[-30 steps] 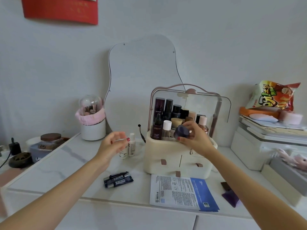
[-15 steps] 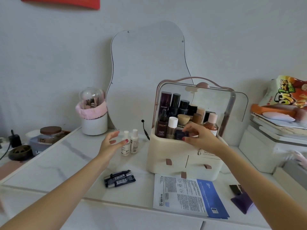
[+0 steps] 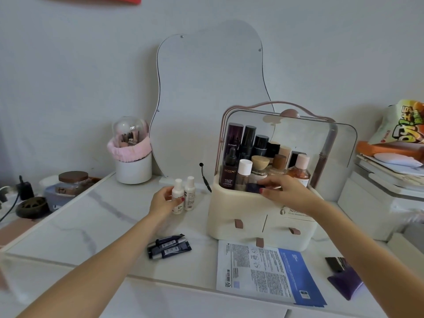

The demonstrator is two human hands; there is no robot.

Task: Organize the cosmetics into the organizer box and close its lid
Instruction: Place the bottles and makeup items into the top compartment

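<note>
Standing upright on the marble tabletop (image 3: 96, 216), just left of the organizer box (image 3: 241, 216), two small white bottles (image 3: 183, 193) were recorded side by side, touching or nearly so. Their long axes ran vertical, caps uppermost. The left hand (image 3: 164, 203) was found at the nearer bottle's left side, fingers curled part-way around it and a red-nailed thumb lying across its front; contact appeared made, though whether the bottle was fully gripped could not be told. This hand was clearly the nearer of the two to the pair. From it the box opening lay to the right and above, so a lift up and over the cream rim was judged to be called for.

Lower on the tabletop, two dark sachets or tubes (image 3: 169, 246) were noted lying flat, well apart from the bottles, not yet put away. A printed blue-and-white sheet-mask packet (image 3: 268, 271) lay flat before the box drawers.

Inside the box, tall dark bottles were ranked at the back, shorter ones with white, wooden and pink caps in front. Its clear lid (image 3: 321, 138) stood raised on its hinge, so closing remained undone. The right hand (image 3: 286, 193) was logged at the front rim, fingers closed on a small dark jar (image 3: 254, 187) being set among the front row.

At far right, a dark purple pouch (image 3: 344, 281) lay near the table edge.
</note>
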